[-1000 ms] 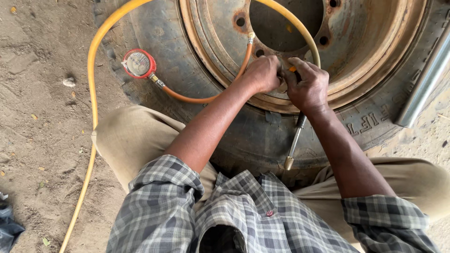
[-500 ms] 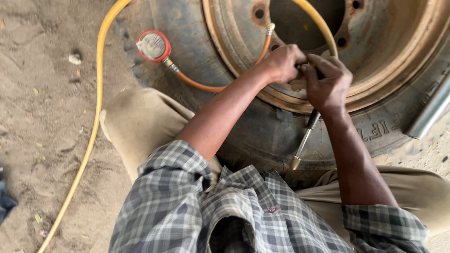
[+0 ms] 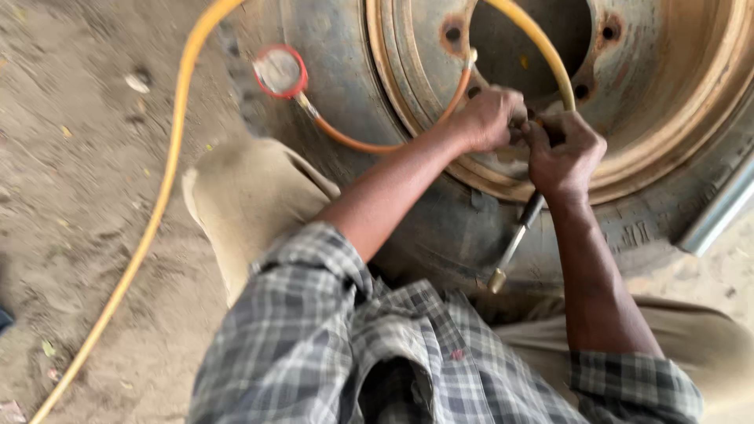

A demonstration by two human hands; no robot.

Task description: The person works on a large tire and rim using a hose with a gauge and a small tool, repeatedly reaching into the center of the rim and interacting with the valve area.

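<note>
The person crouches over a large truck wheel lying flat on the sandy ground; the rusty steel rim point(image 3: 675, 102) fills the far right of the view, ringed by the worn black tyre point(image 3: 440, 228). Both hands meet at the near inner edge of the rim; the left hand point(image 3: 487, 118) is closed there with its fingers curled, and the right hand point(image 3: 561, 153) is closed beside it, touching it; what small part they pinch between them is hidden by the fingers, so it cannot be told. A slim metal inflator stem point(image 3: 514, 243) with a brass tip runs down from under the right hand, across the tyre wall toward the person's lap; whether the right hand grips it or only covers its upper end is unclear. An orange hose point(image 3: 369, 145) curves left from the hands to a red-rimmed pressure gauge point(image 3: 280, 71) lying on the tyre; a yellow air hose point(image 3: 169, 180) loops across the ground and over the rim's centre hole.

The stem looks stiff, light and smooth, probably best held near its upper end, close to the fitting; the hoses seem springy and likely to tug sideways; the gauge face is probably fragile. A grey metal bar point(image 3: 719, 212) lies at the right edge.
</note>
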